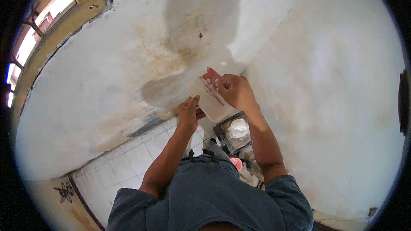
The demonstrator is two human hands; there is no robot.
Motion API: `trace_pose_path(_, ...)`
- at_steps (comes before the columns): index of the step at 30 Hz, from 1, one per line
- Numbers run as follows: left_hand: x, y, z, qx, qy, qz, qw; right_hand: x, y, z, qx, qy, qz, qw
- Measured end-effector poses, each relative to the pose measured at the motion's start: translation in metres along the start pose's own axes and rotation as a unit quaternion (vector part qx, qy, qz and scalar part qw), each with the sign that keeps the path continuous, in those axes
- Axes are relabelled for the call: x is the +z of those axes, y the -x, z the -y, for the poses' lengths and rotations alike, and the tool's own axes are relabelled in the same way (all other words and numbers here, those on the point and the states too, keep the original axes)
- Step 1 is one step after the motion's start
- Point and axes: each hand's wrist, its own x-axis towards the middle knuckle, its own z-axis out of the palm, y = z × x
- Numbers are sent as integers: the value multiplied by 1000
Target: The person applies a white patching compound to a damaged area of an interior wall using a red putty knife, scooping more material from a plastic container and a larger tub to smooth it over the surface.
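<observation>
Between my two hands is a translucent whitish plastic container, shallow-looking with rounded corners. My left hand is closed on its left edge, thumb on top. In my right hand I grip a flat red scraper, slanted over the far part of the container. White paste clings to the scraper, and a reddish streak shows along the container just below it. Whether the scraper touches the container I cannot tell. Both hands are in front of a patchy white wall with brown stains, near a corner.
A second wall rises on the right. Low down by the corner sits a dark square tray holding a white bundle. Closer to me is a pinkish-red round container. White tiles cover the floor; a window frame is at upper left.
</observation>
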Motion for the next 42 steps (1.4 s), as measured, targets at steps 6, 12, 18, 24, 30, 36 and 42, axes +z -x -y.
trace_pose_path(6,20,-14,13,53,31,-24,998,6,-21,-39,-8,9,3,1000)
trace_pose_path(12,43,-17,13,82,53,-66,993,-16,-47,-55,-19,20,46,999)
trace_pose_path(18,44,-25,23,107,75,-69,989,0,-43,-58,-105,1,62,993)
trace_pose_path(24,42,-21,33,131,83,-100,983,1,-36,-44,-109,0,130,986)
trace_pose_path(30,42,-16,38,133,90,-108,981,8,-30,-48,-144,-27,101,984)
trace_pose_path(36,43,-12,43,144,108,-103,978,-12,-52,-60,-100,31,67,992)
trace_pose_path(42,47,-10,43,139,109,-107,978,-9,-55,-67,-112,65,57,990)
